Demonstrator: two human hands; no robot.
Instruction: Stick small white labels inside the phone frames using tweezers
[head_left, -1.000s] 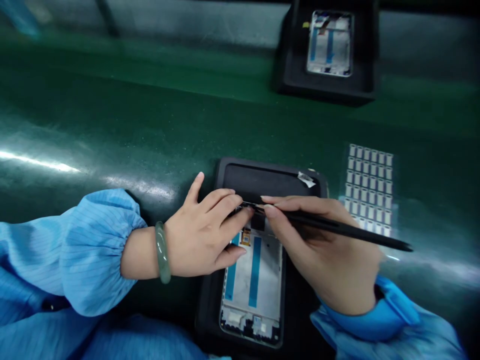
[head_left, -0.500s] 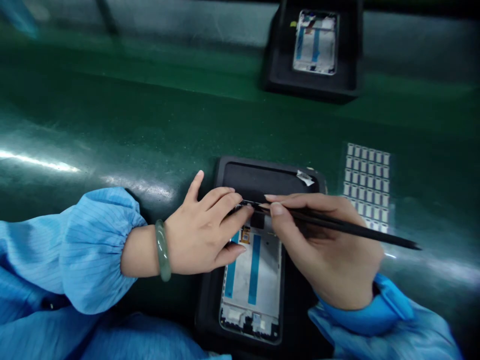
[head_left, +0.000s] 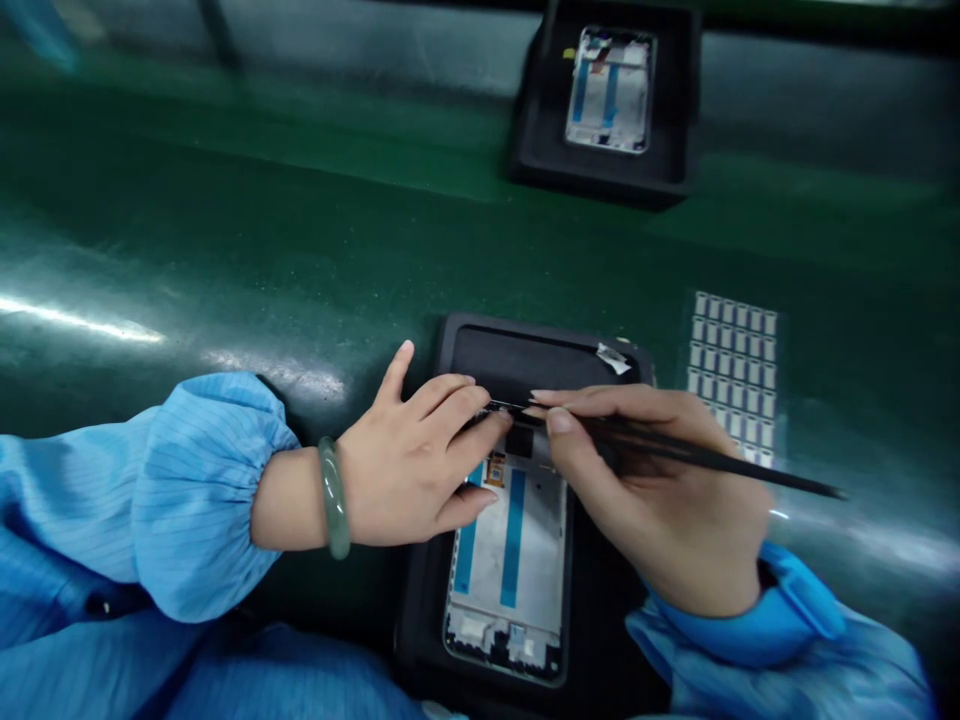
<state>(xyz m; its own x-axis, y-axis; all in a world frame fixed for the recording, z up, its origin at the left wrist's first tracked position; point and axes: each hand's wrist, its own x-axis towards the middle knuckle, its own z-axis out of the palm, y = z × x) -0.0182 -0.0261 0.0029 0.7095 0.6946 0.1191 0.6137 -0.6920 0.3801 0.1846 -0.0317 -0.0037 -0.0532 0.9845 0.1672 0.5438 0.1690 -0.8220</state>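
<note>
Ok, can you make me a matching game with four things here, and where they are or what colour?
Things:
1. bracelet
2. long black tool
3. sheet of small pale pieces
4. farther phone frame

Clues:
A. held in the right hand
B. inside the far black tray
C. green, round the left wrist
D. flat on the green bench

Pairs: 1-C, 2-A, 3-D, 4-B

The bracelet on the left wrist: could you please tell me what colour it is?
The bracelet is a glossy, muted green, seen best in the head view.
</note>
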